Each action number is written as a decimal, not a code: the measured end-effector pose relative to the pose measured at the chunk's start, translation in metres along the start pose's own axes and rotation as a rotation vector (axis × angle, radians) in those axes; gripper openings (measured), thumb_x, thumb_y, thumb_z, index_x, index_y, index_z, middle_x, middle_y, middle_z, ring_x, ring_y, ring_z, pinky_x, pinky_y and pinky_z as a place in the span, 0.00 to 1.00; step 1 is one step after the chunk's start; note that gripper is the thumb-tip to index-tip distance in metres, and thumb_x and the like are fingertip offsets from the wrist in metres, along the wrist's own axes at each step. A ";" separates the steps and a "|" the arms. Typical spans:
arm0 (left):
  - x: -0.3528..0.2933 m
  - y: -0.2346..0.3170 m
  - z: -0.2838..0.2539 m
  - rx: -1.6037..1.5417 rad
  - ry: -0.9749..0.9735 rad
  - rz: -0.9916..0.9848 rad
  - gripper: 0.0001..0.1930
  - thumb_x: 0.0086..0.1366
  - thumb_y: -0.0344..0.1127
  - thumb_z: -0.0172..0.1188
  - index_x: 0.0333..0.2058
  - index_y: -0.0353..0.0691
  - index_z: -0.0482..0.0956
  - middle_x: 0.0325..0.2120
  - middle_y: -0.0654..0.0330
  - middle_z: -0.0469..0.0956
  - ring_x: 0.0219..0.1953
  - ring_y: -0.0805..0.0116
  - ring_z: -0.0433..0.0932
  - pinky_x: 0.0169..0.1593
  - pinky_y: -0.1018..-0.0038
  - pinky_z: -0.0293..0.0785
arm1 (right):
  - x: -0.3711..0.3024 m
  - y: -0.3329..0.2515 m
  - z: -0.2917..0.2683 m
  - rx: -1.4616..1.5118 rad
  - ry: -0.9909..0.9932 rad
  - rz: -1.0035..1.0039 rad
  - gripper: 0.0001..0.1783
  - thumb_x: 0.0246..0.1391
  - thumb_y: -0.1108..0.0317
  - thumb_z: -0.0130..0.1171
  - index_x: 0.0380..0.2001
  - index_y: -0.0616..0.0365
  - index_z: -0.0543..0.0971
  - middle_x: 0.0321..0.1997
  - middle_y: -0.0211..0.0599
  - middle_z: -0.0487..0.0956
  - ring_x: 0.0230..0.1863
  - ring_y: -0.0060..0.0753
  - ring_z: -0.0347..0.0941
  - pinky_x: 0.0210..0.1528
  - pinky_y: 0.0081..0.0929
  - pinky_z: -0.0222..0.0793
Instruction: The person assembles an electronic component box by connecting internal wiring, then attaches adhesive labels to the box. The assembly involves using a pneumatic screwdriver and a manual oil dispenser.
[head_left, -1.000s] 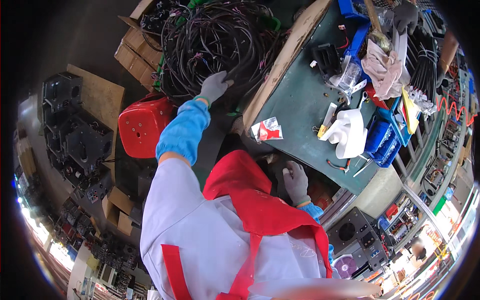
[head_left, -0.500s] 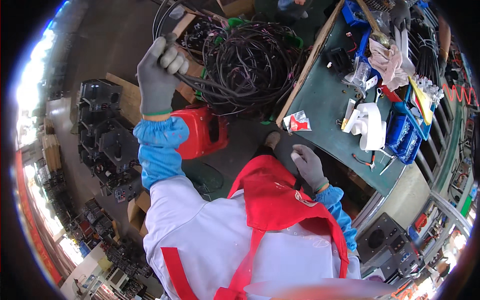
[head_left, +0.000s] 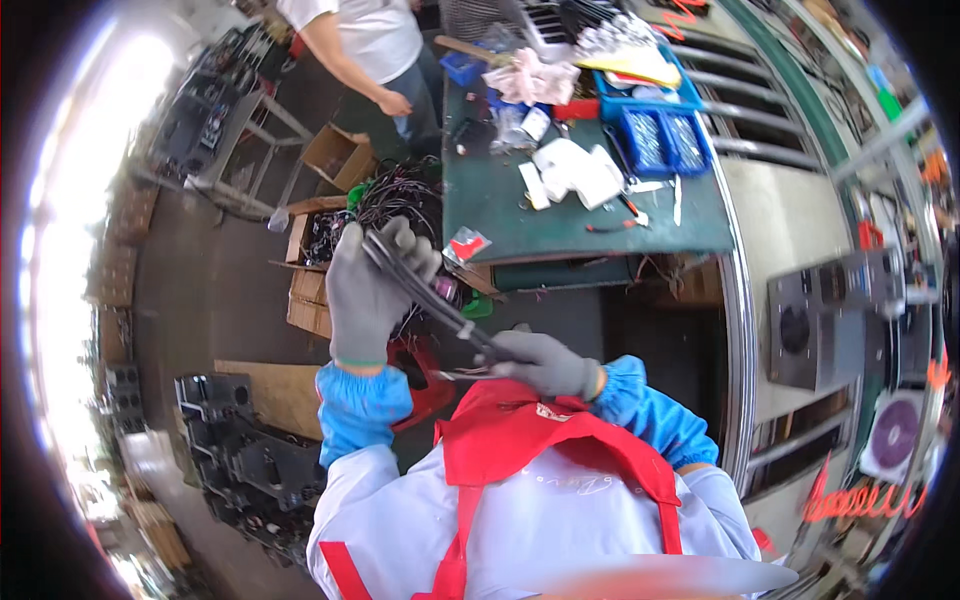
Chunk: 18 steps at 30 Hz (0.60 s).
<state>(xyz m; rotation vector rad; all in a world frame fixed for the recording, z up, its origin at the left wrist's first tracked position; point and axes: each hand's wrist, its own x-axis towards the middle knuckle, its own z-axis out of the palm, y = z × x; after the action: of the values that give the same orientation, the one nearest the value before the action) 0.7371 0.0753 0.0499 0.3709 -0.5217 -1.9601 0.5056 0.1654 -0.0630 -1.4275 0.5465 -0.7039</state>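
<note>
A bundle of black cables (head_left: 432,297) stretches slantwise between my two gloved hands in front of my red apron. My left hand (head_left: 365,295) is closed around its upper end. Lower down, near the apron's top, my right hand (head_left: 547,363) grips the other part of the bundle, its fingers partly hidden and a little blurred. A pale band or connector shows on the cables between the hands. Behind my left hand, a tangled heap of black cables (head_left: 400,190) lies by an open cardboard box (head_left: 309,300).
The green workbench (head_left: 590,235) holds white rolls (head_left: 580,172), pliers (head_left: 622,221), a pink cloth (head_left: 530,80) and blue bins (head_left: 665,140). A red stool (head_left: 428,385) stands below my left hand. Another person (head_left: 370,60) stands beyond the heap. Black speaker-like boxes (head_left: 265,460) sit at left.
My left hand has drawn cables away from the heap and come closer to me. My right hand, earlier holding nothing, now grips the bundle. The view has turned toward the right.
</note>
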 end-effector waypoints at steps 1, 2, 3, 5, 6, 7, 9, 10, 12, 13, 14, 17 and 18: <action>0.004 -0.014 0.009 0.016 -0.017 -0.029 0.24 0.69 0.51 0.50 0.41 0.30 0.76 0.26 0.57 0.77 0.30 0.60 0.75 0.44 0.63 0.73 | -0.035 0.013 -0.002 0.014 0.085 0.018 0.14 0.60 0.68 0.58 0.48 0.60 0.76 0.43 0.41 0.77 0.46 0.36 0.73 0.50 0.33 0.68; 0.009 -0.027 0.019 0.035 0.263 0.008 0.20 0.69 0.47 0.52 0.39 0.32 0.75 0.24 0.61 0.73 0.27 0.64 0.71 0.40 0.65 0.71 | -0.072 0.029 -0.005 -0.052 0.143 0.073 0.14 0.59 0.68 0.59 0.48 0.59 0.76 0.43 0.42 0.77 0.47 0.38 0.74 0.51 0.33 0.68; 0.018 -0.044 0.029 0.060 0.537 0.041 0.16 0.70 0.44 0.53 0.37 0.33 0.75 0.21 0.66 0.69 0.25 0.69 0.68 0.36 0.68 0.68 | -0.109 0.046 -0.006 -0.116 0.213 0.135 0.15 0.58 0.68 0.59 0.48 0.59 0.77 0.44 0.42 0.77 0.47 0.39 0.74 0.52 0.32 0.68; 0.033 -0.081 0.054 0.119 0.508 -0.014 0.09 0.70 0.38 0.54 0.35 0.37 0.73 0.18 0.71 0.60 0.22 0.75 0.61 0.31 0.72 0.62 | -0.175 0.063 0.007 -0.187 0.333 0.268 0.15 0.57 0.68 0.59 0.48 0.57 0.77 0.45 0.43 0.78 0.48 0.42 0.74 0.53 0.33 0.68; 0.043 -0.094 0.050 0.067 0.296 -0.046 0.09 0.71 0.38 0.52 0.36 0.39 0.73 0.17 0.73 0.56 0.21 0.78 0.60 0.30 0.73 0.61 | -0.204 0.074 0.018 -0.247 0.425 0.422 0.17 0.55 0.69 0.60 0.49 0.55 0.78 0.45 0.43 0.78 0.48 0.44 0.74 0.54 0.34 0.68; 0.056 -0.109 0.055 0.003 0.081 -0.111 0.08 0.73 0.37 0.51 0.36 0.40 0.73 0.16 0.74 0.53 0.20 0.80 0.59 0.29 0.74 0.60 | -0.227 0.097 0.029 -0.216 0.540 0.432 0.17 0.55 0.69 0.60 0.49 0.55 0.78 0.45 0.43 0.78 0.48 0.44 0.74 0.54 0.34 0.68; 0.059 -0.145 0.090 0.013 -0.250 -0.344 0.10 0.76 0.38 0.44 0.39 0.42 0.72 0.17 0.77 0.50 0.16 0.86 0.50 0.25 0.81 0.52 | -0.275 0.151 0.055 -0.475 0.608 0.265 0.18 0.52 0.71 0.59 0.49 0.52 0.78 0.47 0.44 0.78 0.50 0.49 0.74 0.55 0.38 0.69; 0.048 -0.176 0.112 0.088 -0.220 -0.341 0.11 0.76 0.39 0.44 0.44 0.40 0.72 0.17 0.77 0.50 0.15 0.86 0.49 0.23 0.82 0.50 | -0.293 0.159 0.066 -0.483 0.648 0.334 0.18 0.52 0.71 0.58 0.48 0.52 0.79 0.49 0.43 0.78 0.51 0.51 0.73 0.56 0.39 0.69; 0.036 -0.223 0.129 0.339 -0.150 -0.463 0.13 0.76 0.39 0.45 0.49 0.38 0.72 0.16 0.76 0.50 0.15 0.85 0.48 0.21 0.83 0.48 | -0.312 0.155 0.086 -0.507 0.783 0.519 0.19 0.52 0.69 0.55 0.49 0.51 0.79 0.52 0.43 0.78 0.54 0.52 0.72 0.58 0.41 0.68; 0.035 -0.247 0.133 0.228 -0.264 -0.626 0.14 0.76 0.41 0.46 0.49 0.38 0.72 0.16 0.76 0.51 0.14 0.84 0.48 0.21 0.83 0.49 | -0.323 0.152 0.091 -0.527 0.867 0.631 0.20 0.53 0.66 0.54 0.50 0.50 0.78 0.53 0.43 0.77 0.55 0.52 0.72 0.59 0.42 0.68; 0.037 -0.275 0.133 0.298 -0.408 -0.686 0.15 0.75 0.42 0.47 0.49 0.39 0.73 0.16 0.76 0.51 0.15 0.84 0.49 0.22 0.83 0.50 | -0.342 0.150 0.094 -0.502 0.986 0.672 0.20 0.53 0.66 0.54 0.50 0.50 0.78 0.53 0.43 0.77 0.55 0.52 0.72 0.59 0.42 0.68; 0.006 -0.360 0.162 0.443 -0.397 -0.849 0.15 0.74 0.42 0.49 0.49 0.37 0.73 0.20 0.72 0.56 0.20 0.81 0.57 0.26 0.77 0.59 | -0.411 0.147 0.110 -0.396 1.487 0.723 0.21 0.49 0.65 0.51 0.48 0.51 0.79 0.51 0.48 0.78 0.55 0.54 0.72 0.57 0.45 0.69; -0.004 -0.381 0.167 0.556 -0.405 -0.859 0.15 0.73 0.42 0.51 0.48 0.36 0.73 0.22 0.70 0.59 0.22 0.79 0.60 0.28 0.76 0.62 | -0.439 0.139 0.116 -0.406 1.686 0.712 0.21 0.49 0.65 0.51 0.47 0.53 0.79 0.51 0.49 0.78 0.55 0.55 0.72 0.58 0.45 0.69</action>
<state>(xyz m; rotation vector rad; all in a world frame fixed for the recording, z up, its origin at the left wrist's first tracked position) 0.3652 0.2556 -0.0017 0.6157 -1.3516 -2.7170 0.3016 0.5630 -0.2234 -0.5313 2.4389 -1.1070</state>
